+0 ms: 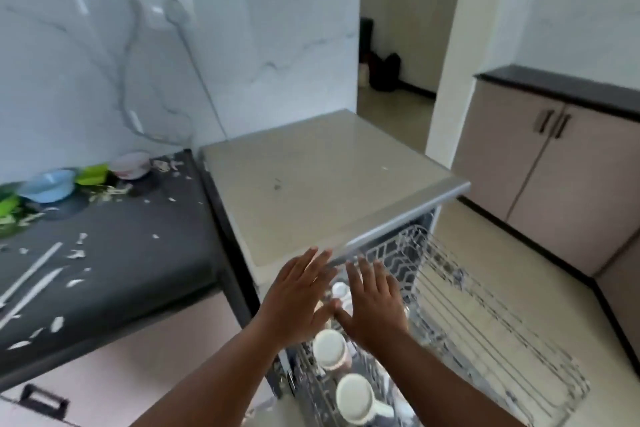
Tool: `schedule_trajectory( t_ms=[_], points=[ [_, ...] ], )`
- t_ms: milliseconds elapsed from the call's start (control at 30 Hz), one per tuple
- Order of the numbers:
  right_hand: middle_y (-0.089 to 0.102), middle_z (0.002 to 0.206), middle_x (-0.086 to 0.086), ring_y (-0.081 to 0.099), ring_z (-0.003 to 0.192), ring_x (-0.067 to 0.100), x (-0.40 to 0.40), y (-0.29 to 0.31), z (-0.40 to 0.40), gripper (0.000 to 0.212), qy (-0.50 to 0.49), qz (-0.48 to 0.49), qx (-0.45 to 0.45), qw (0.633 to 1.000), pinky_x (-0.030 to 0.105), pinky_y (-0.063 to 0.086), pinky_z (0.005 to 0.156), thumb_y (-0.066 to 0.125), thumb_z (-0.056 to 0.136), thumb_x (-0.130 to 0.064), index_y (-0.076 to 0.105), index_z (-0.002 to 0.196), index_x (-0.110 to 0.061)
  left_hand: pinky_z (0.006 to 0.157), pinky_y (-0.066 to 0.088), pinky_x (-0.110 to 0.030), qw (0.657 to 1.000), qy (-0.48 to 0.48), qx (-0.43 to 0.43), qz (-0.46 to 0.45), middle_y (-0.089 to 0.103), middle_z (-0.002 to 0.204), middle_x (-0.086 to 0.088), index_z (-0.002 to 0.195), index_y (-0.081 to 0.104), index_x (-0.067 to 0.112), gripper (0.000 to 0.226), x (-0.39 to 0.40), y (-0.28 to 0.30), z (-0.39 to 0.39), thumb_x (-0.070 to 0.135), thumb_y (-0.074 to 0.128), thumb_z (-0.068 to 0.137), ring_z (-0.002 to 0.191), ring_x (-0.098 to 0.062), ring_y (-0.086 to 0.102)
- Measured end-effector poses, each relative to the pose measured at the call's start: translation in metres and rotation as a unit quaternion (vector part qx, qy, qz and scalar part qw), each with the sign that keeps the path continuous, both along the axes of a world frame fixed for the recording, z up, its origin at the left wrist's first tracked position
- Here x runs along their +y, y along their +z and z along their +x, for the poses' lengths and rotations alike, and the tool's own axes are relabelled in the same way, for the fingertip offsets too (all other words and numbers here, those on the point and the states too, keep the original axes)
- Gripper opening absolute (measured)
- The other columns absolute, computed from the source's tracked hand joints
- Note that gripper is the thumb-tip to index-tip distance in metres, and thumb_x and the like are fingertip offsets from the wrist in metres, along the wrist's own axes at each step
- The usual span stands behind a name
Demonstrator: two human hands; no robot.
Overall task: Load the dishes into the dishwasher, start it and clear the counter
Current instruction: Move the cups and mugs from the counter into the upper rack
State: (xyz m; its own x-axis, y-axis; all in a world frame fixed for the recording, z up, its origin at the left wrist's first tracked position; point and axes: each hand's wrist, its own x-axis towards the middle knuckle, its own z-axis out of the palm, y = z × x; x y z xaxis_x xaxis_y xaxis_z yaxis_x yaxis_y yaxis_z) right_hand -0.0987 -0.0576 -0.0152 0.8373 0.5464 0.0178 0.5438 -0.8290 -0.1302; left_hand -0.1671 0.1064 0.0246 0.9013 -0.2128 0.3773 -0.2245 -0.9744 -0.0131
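Observation:
The dishwasher (311, 177) stands at centre with its beige top bare. Its upper wire rack (485, 315) is pulled out toward the lower right. Upside-down white mugs (330, 348) sit along the rack's left side, another mug (356, 399) nearer me. My left hand (298, 302) and my right hand (375, 305) hover flat, fingers spread, side by side over the rack's back left corner, holding nothing. On the dark counter (138, 253) at left lie a blue bowl (48, 185), a green dish (91, 175), a pink-rimmed bowl (131, 165) and white utensils (31, 282).
Food scraps are scattered over the dark counter. A wall socket with a cable (173, 9) hangs above it. Beige cabinets (561, 163) with a dark top line the right side. A doorway (394, 45) opens behind the dishwasher.

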Motion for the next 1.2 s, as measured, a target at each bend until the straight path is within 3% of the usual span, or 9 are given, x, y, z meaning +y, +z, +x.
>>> schedule_trajectory(
  t_ms=[167, 233, 300, 367, 433, 500, 600, 900, 1200],
  points=[
    [-0.022, 0.157, 0.004, -0.030, 0.138, 0.031, 0.058, 0.043, -0.030, 0.096, 0.062, -0.006, -0.038, 0.997, 0.045, -0.015, 0.113, 0.011, 0.083, -0.081, -0.010, 0.154, -0.020, 0.113, 0.014, -0.049, 0.985, 0.167, 0.028, 0.041, 0.027, 0.157, -0.012, 0.149, 0.035, 0.015, 0.077, 0.072, 0.021, -0.062, 0.064, 0.035, 0.089, 0.145, -0.037, 0.021],
    [0.006, 0.161, 0.010, -0.001, 0.146, 0.036, 0.084, 0.061, -0.056, 0.096, 0.088, -0.005, -0.077, 0.993, 0.051, 0.010, 0.116, 0.029, 0.083, -0.079, 0.017, 0.154, -0.016, 0.114, 0.006, -0.049, 0.975, 0.220, 0.030, 0.027, 0.017, 0.159, -0.013, 0.151, 0.026, 0.014, 0.081, 0.103, 0.022, -0.095, 0.065, 0.032, 0.089, 0.148, -0.036, 0.009],
    [0.049, 0.144, 0.014, 0.048, 0.130, 0.039, 0.112, 0.071, -0.083, 0.090, 0.114, 0.022, -0.122, 0.986, 0.055, 0.044, 0.097, 0.058, 0.072, -0.075, 0.056, 0.136, -0.011, 0.116, -0.004, -0.047, 0.965, 0.256, 0.049, 0.000, 0.004, 0.161, -0.011, 0.153, 0.014, 0.015, 0.084, 0.134, 0.021, -0.132, 0.067, 0.027, 0.088, 0.148, -0.030, -0.009],
    [0.058, 0.135, 0.015, 0.058, 0.119, 0.039, 0.143, 0.076, -0.115, 0.084, 0.128, 0.049, -0.135, 0.981, 0.055, 0.051, 0.087, 0.058, 0.071, -0.073, 0.065, 0.127, -0.010, 0.115, -0.015, -0.045, 0.954, 0.292, 0.061, -0.008, -0.014, 0.160, -0.007, 0.153, -0.004, 0.020, 0.087, 0.167, 0.020, -0.172, 0.072, 0.018, 0.087, 0.145, -0.029, -0.025],
    [0.052, 0.142, 0.015, 0.052, 0.126, 0.040, 0.179, 0.081, -0.150, 0.088, 0.136, 0.057, -0.103, 0.984, 0.055, 0.046, 0.094, 0.039, 0.076, -0.074, 0.058, 0.134, -0.011, 0.113, -0.022, -0.044, 0.940, 0.334, 0.063, -0.012, -0.031, 0.156, -0.005, 0.149, -0.021, 0.023, 0.088, 0.203, 0.020, -0.219, 0.076, 0.011, 0.086, 0.141, -0.026, -0.035],
    [0.025, 0.158, 0.013, 0.022, 0.145, 0.038, 0.216, 0.082, -0.180, 0.096, 0.158, 0.044, -0.087, 0.983, 0.052, 0.023, 0.113, 0.024, 0.079, -0.078, 0.032, 0.151, -0.015, 0.113, -0.025, -0.043, 0.926, 0.371, 0.063, -0.028, -0.036, 0.154, -0.003, 0.147, -0.027, 0.026, 0.089, 0.236, 0.025, -0.264, 0.077, 0.016, 0.087, 0.139, -0.024, -0.039],
    [-0.008, 0.163, 0.006, -0.012, 0.148, 0.031, 0.267, 0.084, -0.213, 0.098, 0.191, 0.028, -0.096, 0.976, 0.045, -0.006, 0.117, 0.008, 0.078, -0.083, -0.001, 0.155, -0.025, 0.108, -0.032, -0.038, 0.905, 0.419, 0.055, -0.044, -0.033, 0.156, -0.001, 0.147, -0.028, 0.028, 0.091, 0.282, 0.037, -0.319, 0.077, 0.019, 0.086, 0.139, -0.021, -0.039],
    [-0.007, 0.163, 0.004, -0.009, 0.149, 0.029, 0.362, 0.102, -0.256, 0.093, 0.223, 0.045, -0.107, 0.968, 0.045, 0.001, 0.119, 0.022, 0.084, -0.080, 0.002, 0.155, -0.024, 0.110, -0.030, -0.038, 0.864, 0.494, 0.052, -0.077, -0.026, 0.159, -0.002, 0.150, -0.022, 0.021, 0.093, 0.352, 0.049, -0.398, 0.074, 0.023, 0.088, 0.142, -0.022, -0.033],
    [-0.006, 0.163, 0.003, -0.006, 0.149, 0.028, 0.430, 0.084, -0.219, 0.092, 0.228, 0.042, -0.076, 0.970, 0.044, 0.003, 0.119, 0.022, 0.084, -0.080, 0.002, 0.155, -0.024, 0.099, -0.039, -0.032, 0.855, 0.507, 0.082, -0.071, -0.030, 0.156, -0.003, 0.145, -0.029, 0.018, 0.093, 0.398, 0.041, -0.369, 0.074, 0.020, 0.089, 0.140, -0.021, -0.034]
  ],
)
